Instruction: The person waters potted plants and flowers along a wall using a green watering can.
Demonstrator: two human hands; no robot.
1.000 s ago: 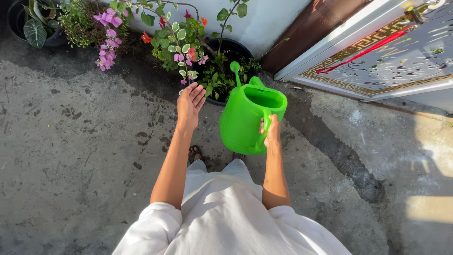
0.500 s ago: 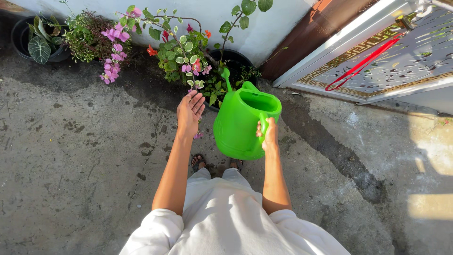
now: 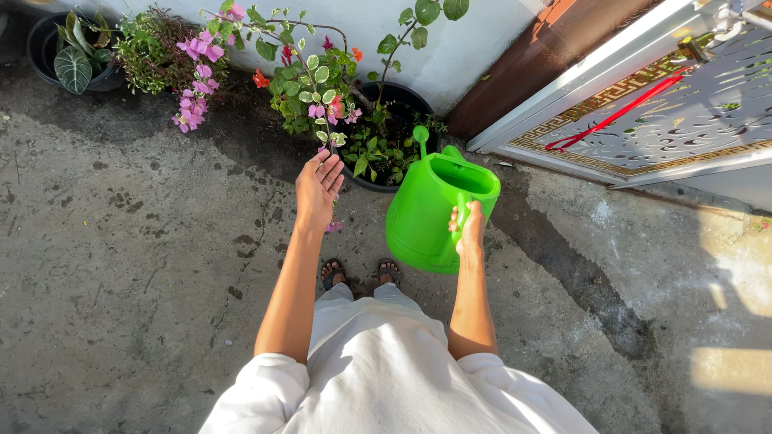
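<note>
Right now my right hand (image 3: 469, 227) is wrapped around the handle of the green watering can (image 3: 434, 210), held beside the black pot (image 3: 386, 137); my left hand (image 3: 317, 186), fingers spread, touches the flowering stems (image 3: 318, 96).

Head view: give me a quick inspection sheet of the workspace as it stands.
Surface: rough concrete floor, stained, part in sun.
Job's things: green watering can, spout toward black pot of leafy plants.
Clutter: fallen pink petal by the feet.
Grippers: right hand grips the can's handle; left hand open, fingers at a flowering stem.
Cables: red cord on the patterned gate.
Surroundings: white wall, second pot far left.
</note>
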